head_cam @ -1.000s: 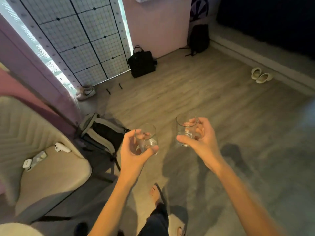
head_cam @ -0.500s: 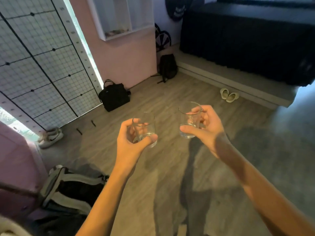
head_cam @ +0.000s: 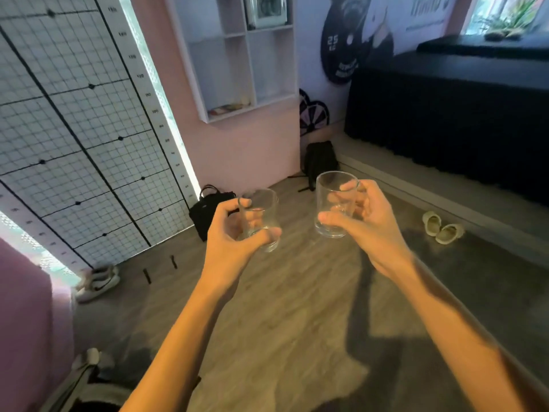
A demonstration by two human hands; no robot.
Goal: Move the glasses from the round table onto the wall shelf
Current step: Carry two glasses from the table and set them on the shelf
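I hold two clear empty glasses out in front of me over the wooden floor. My left hand [head_cam: 234, 242] is wrapped around the left glass [head_cam: 263, 217], which tilts slightly. My right hand [head_cam: 368, 224] grips the right glass [head_cam: 334, 203], held upright and a little higher. The white wall shelf [head_cam: 237, 55] with open compartments hangs on the pink wall ahead, above and between the hands. The round table is out of view.
A black handbag [head_cam: 208, 212] and a black backpack [head_cam: 320, 162] sit on the floor below the shelf. Sneakers [head_cam: 98, 282] lie at left, slippers [head_cam: 442, 228] at right. A dark-skirted platform [head_cam: 445, 120] fills the right side; a grid panel [head_cam: 74, 129] stands left.
The view has risen and turned toward the wall shelf, now in fuller view and closer. Both hands keep their glasses and have lifted; the chair and bag at left dropped out of view.
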